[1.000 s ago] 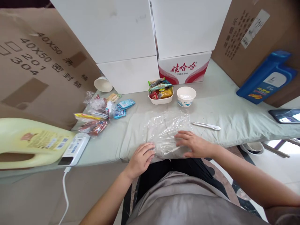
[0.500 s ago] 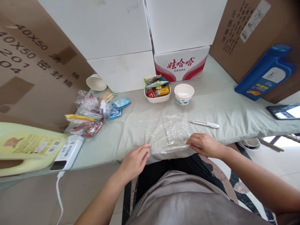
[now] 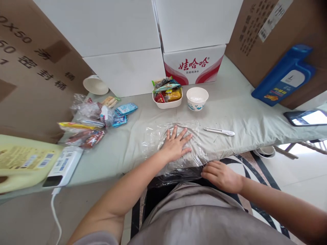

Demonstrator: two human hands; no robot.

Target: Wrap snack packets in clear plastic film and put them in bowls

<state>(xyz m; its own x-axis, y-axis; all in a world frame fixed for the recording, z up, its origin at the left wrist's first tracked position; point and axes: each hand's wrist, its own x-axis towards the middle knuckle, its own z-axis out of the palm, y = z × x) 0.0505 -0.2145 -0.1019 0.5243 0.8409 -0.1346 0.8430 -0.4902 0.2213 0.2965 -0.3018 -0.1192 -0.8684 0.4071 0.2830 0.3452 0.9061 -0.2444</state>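
Observation:
A clear plastic sheet or bag point(image 3: 150, 139) lies on the cloth-covered table, its near side hanging over the front edge toward my lap. My left hand point(image 3: 175, 146) presses flat on it with fingers spread. Below the table edge, my right hand point(image 3: 221, 175) pinches the near right part of the plastic, fingers closed. To the right of the plastic lies a white utility knife point(image 3: 219, 131). Behind it stand a white tub point(image 3: 167, 104) filled with packaged snacks and a white paper bowl point(image 3: 197, 99) with clear plastic inside.
Several snack packets point(image 3: 89, 115) are heaped at left, near a tipped paper bowl point(image 3: 95, 85). A power strip point(image 3: 63, 166) and yellow jug point(image 3: 25, 160) sit front left. White boxes point(image 3: 122, 71) line the back. At right are a blue bottle point(image 3: 283, 76) and a phone point(image 3: 306, 118).
My left hand has moved from the near edge onto the plastic and spread flat. My right hand has drawn toward my body, pulling the plastic's near side over the table edge.

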